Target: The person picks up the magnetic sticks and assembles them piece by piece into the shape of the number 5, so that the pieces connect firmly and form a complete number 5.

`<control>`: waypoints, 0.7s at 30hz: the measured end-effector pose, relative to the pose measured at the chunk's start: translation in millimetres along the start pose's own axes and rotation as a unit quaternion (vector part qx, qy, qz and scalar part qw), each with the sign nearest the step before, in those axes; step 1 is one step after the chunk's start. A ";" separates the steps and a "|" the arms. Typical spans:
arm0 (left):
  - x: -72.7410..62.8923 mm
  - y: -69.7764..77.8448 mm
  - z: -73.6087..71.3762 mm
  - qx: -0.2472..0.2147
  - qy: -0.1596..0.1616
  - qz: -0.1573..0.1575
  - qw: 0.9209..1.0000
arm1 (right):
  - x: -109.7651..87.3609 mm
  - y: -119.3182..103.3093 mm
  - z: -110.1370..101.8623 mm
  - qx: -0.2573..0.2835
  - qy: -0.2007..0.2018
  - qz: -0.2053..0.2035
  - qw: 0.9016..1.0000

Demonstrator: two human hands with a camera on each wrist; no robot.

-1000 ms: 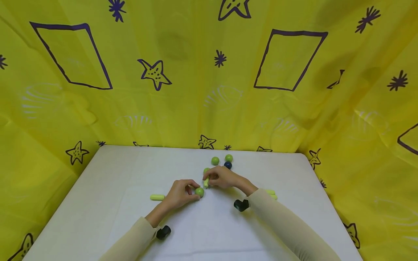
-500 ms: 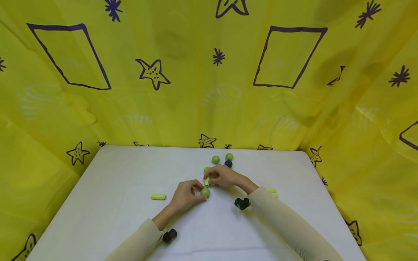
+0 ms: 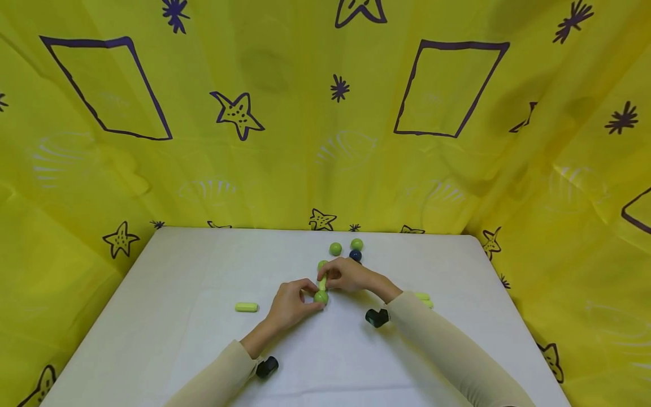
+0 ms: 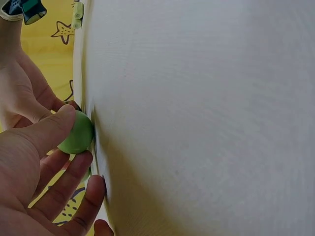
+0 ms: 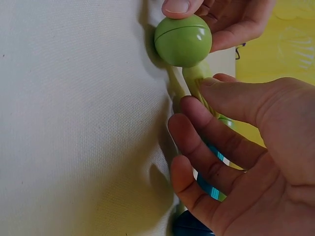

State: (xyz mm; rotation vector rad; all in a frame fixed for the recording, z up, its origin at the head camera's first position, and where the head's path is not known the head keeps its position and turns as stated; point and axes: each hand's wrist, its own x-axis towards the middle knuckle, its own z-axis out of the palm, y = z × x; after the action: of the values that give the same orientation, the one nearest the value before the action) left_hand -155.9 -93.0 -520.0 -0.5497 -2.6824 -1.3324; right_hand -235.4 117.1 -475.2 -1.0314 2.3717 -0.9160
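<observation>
My left hand (image 3: 292, 305) pinches a green ball (image 3: 321, 297) between thumb and fingers, low over the white table. My right hand (image 3: 348, 274) pinches a short pale-green stick (image 3: 322, 284). In the right wrist view the held green ball (image 5: 183, 42) meets the near end of the pale-green stick (image 5: 196, 76); whether they are joined I cannot tell. A second green ball (image 3: 322, 264) shows at the stick's far end, partly behind the right fingers. In the left wrist view the ball (image 4: 78, 135) hides the stick.
Farther back on the table (image 3: 213, 265) lie two green balls (image 3: 335, 249) and a dark blue ball (image 3: 355, 255). A turquoise piece (image 5: 209, 182) shows behind the right fingers. One pale-green stick (image 3: 246, 307) lies left, others (image 3: 423, 299) right. Yellow curtain (image 3: 285, 169) surrounds the table.
My left hand has moved right with the green ball, which was apart from the stick's near end and now meets it. The right hand has stayed nearly still.
</observation>
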 end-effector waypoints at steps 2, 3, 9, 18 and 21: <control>0.2 0.0 0.1 0.000 -0.002 -0.003 1.000 | -0.4 -0.3 -0.3 -0.001 -0.001 0.000 1.000; 0.3 -0.2 0.3 0.001 -0.002 -0.002 1.000 | -0.6 -0.3 -0.4 -0.001 -0.001 -0.001 1.000; 0.6 -1.8 1.6 0.004 -0.004 0.002 1.000 | -4.0 -1.3 -2.4 -0.005 -0.006 -0.005 1.000; 1.1 -2.6 0.0 -0.002 -0.024 0.029 0.999 | -28.1 -6.8 -25.4 -0.030 -0.015 -0.006 0.999; 2.0 -2.9 -0.3 0.003 -0.030 0.026 0.999 | -40.1 -8.2 -35.6 -0.043 -0.009 -0.001 0.999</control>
State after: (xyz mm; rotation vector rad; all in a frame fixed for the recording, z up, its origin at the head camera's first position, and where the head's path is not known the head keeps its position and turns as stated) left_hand -158.9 -94.3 -521.5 -0.6644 -2.6980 -1.3138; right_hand -225.8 157.6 -440.5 -1.0694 2.4147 -0.8074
